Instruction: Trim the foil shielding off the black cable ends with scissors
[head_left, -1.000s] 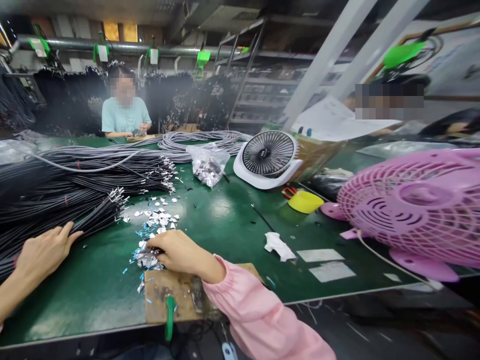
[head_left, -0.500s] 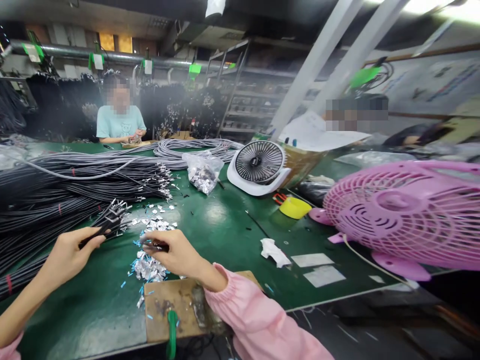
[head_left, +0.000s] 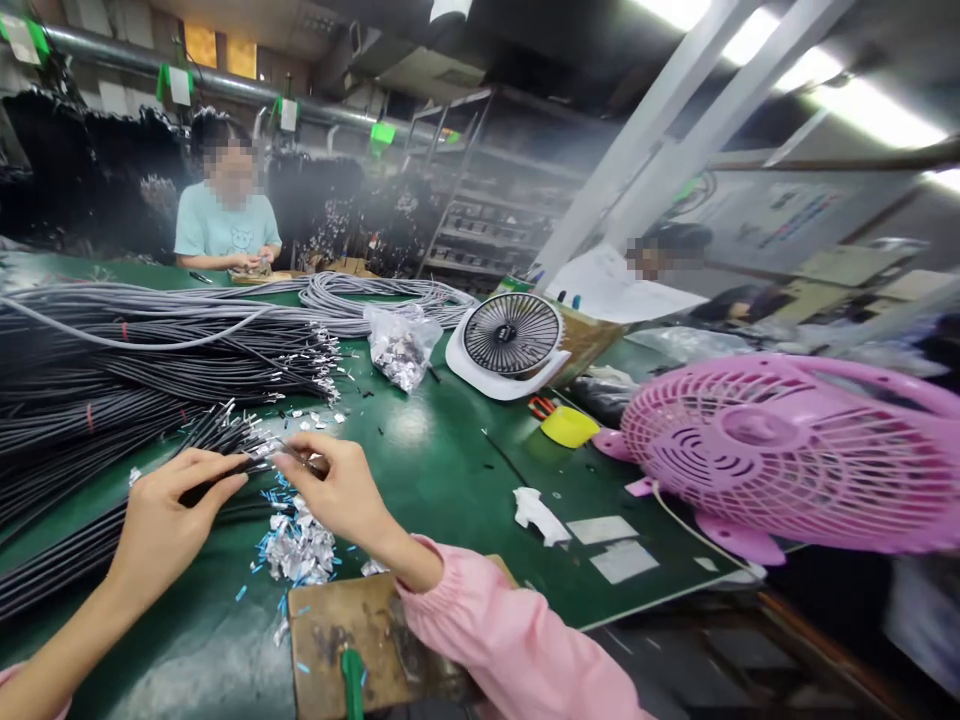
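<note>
My left hand [head_left: 169, 510] is closed, thumb and forefinger pinching a black cable [head_left: 240, 462] close to its stripped end. Just to the right, my right hand [head_left: 337, 490] curls around a small dark tool [head_left: 307, 462] whose kind I cannot make out. Its fingertips meet the bared cable end, or nearly so. Behind the left hand lies a bundle of black cables [head_left: 214, 430] with silvery stripped tips. Below the hands is a pile of foil scraps [head_left: 300, 545] mixed with bits of blue insulation [head_left: 241, 593].
Long bundles of black cable [head_left: 90, 400] cover the left of the green table [head_left: 420, 480]. A brown board [head_left: 322, 620] with a green-handled piece [head_left: 352, 680] sits at the front edge. Farther off are a bag of scraps [head_left: 405, 350], a white fan [head_left: 510, 340] and a pink fan [head_left: 787, 460]. A co-worker [head_left: 229, 225] sits opposite.
My right hand has moved up from above the foil pile to the cable end at my left hand. My left hand has shifted slightly right. The camera view has tilted a little.
</note>
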